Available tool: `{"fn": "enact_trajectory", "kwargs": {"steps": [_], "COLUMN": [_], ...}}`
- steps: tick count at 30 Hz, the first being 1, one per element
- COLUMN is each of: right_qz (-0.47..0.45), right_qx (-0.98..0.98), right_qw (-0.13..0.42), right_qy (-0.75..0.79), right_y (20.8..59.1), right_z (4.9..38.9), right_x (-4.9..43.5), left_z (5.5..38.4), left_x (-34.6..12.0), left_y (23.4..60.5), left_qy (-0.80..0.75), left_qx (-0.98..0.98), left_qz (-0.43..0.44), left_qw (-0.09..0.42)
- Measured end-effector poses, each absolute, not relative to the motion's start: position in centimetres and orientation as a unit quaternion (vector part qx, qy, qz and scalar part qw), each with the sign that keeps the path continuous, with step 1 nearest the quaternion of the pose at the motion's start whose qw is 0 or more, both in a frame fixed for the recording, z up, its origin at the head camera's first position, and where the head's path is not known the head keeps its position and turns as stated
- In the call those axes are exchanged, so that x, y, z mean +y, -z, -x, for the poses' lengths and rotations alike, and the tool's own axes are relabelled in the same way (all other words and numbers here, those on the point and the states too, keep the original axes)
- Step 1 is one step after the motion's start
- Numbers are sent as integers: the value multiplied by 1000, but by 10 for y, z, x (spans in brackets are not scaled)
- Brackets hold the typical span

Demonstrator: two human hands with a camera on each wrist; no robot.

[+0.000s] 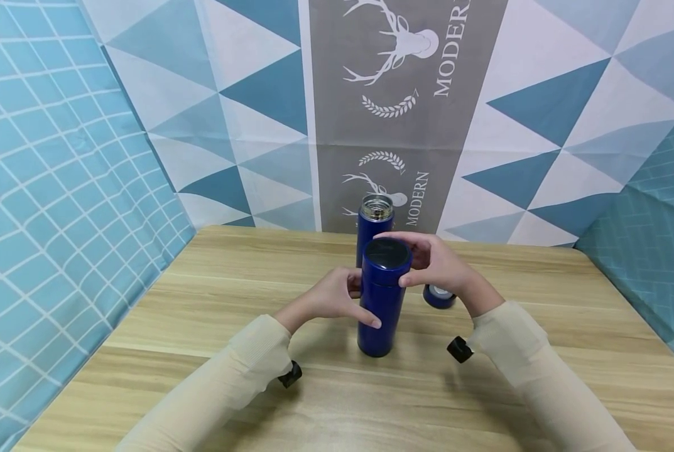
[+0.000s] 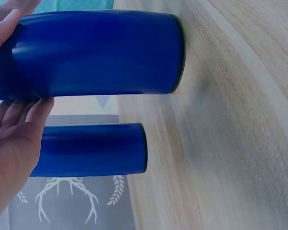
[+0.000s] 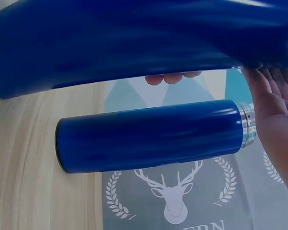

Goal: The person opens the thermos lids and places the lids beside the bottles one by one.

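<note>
A blue thermos (image 1: 379,323) with a black-topped lid (image 1: 389,253) stands upright in front of me, its base close to the wooden table. My left hand (image 1: 333,295) holds its body from the left, thumb across the front and fingers behind, as the left wrist view also shows. At the top, my right hand (image 1: 444,267) grips the lid between thumb and fingers. Just behind stands a second blue thermos (image 3: 149,136), uncapped, its steel neck (image 1: 377,207) bare. A loose blue lid (image 1: 440,297) lies on the table, partly hidden behind my right hand.
The wooden table (image 1: 218,351) reaches back to a wall sheet (image 1: 269,125) printed with triangles and deer heads. A blue tiled-pattern sheet (image 1: 48,188) borders the left side. Small black devices (image 1: 460,349) hang under both cuffs.
</note>
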State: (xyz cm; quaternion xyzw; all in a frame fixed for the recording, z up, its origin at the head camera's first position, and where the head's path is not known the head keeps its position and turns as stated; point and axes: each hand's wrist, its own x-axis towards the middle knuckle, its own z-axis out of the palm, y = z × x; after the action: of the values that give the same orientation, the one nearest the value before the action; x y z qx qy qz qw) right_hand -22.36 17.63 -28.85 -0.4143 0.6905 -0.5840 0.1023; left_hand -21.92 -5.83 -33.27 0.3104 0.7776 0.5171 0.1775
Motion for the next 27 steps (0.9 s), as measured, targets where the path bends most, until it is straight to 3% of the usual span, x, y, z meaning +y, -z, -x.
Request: {"fn": "enact_trajectory", "kwargs": {"steps": [19, 22, 27], "right_qz": [453, 446, 418], "right_qx": [626, 634, 668], "right_qw": [180, 164, 88], "right_qy": [609, 610, 609], "right_y": [291, 293, 293], "right_z": [233, 227, 211], "right_x": [179, 177, 170], "left_z": [218, 218, 216], "left_x": [-57, -57, -58], "left_y": [331, 331, 331], "left_qy": [-521, -520, -527], "left_qx": [782, 782, 778], "left_qz": [-298, -299, -296], "left_qw": [170, 168, 169]}}
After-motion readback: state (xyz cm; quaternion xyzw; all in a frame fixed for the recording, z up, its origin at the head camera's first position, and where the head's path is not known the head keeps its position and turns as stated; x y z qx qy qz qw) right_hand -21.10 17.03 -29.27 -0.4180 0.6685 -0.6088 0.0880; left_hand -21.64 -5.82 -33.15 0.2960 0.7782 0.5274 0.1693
